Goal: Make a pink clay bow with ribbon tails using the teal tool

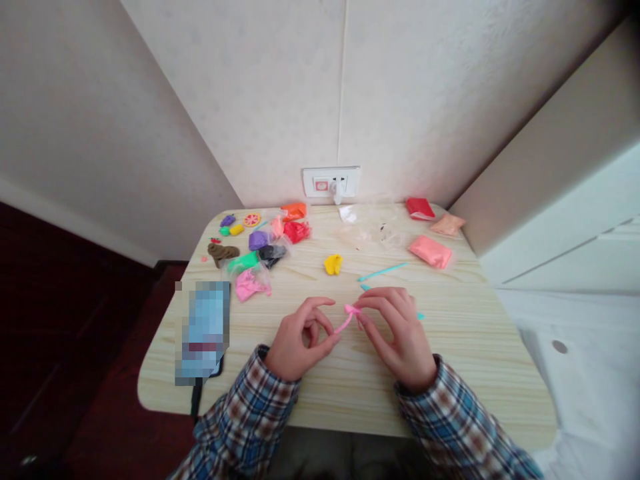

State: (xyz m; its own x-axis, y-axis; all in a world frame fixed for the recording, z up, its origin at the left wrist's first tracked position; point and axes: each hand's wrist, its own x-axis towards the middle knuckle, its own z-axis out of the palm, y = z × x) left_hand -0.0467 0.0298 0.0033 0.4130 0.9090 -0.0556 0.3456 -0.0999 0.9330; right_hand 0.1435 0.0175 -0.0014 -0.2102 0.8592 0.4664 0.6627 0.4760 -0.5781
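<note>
A thin strand of pink modelling clay (344,325) stretches between my two hands, just above the table. My left hand (303,337) pinches its lower left end between thumb and index finger. At the other end, the fingertips of my right hand (397,330) close on a thicker, bunched part of the same pink clay. Beyond the hands lies a lump of yellow clay (333,265). A turquoise modelling tool (383,272) rests to its right, and more turquoise pieces show partly from behind my right hand.
Opened clay packets, including a pink one (251,283) and a green one (243,261), cluster at the left back. Sealed packets, one coral (431,252), lie at the right back. A phone (204,330) with a cable is at the left edge. A wall socket (331,183) holds a plug.
</note>
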